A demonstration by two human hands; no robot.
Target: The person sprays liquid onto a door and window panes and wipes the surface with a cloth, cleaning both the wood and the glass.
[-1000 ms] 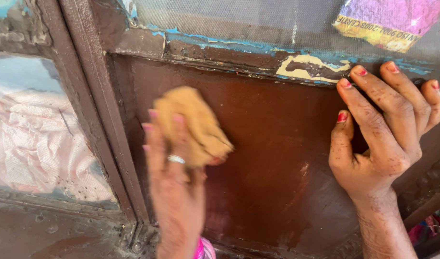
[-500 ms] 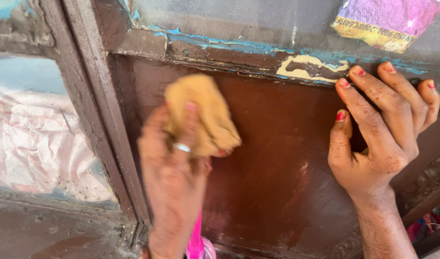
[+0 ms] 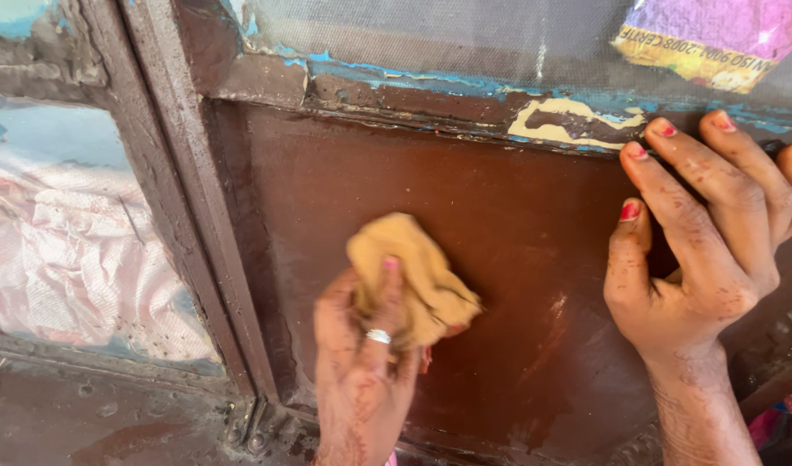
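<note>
The left hand (image 3: 366,362) is coming up from about 6 o'clock, its fingers clenching a crumpled tan cloth (image 3: 411,278) and pressing it flat against the brown panel (image 3: 499,259). A silver ring (image 3: 378,336) is showing on one finger. The cloth is sitting just left of the panel's middle, with its loose corner pointing toward 4 o'clock.

At 3 o'clock the right hand (image 3: 702,259) is resting on the same panel, fingers released and spread, holding nothing; the red-nailed fingertips are reaching up toward 1 o'clock and touching the peeling blue and yellow strip (image 3: 568,121) along the panel's top edge.

At 9 o'clock a slanted brown frame bar (image 3: 197,216) is separating the panel from a pane (image 3: 59,242) showing pale pink wrinkled material.

Farthest off, at 12 to 1 o'clock, a grey mesh screen (image 3: 430,34) is carrying a purple and yellow sticker (image 3: 715,43).
</note>
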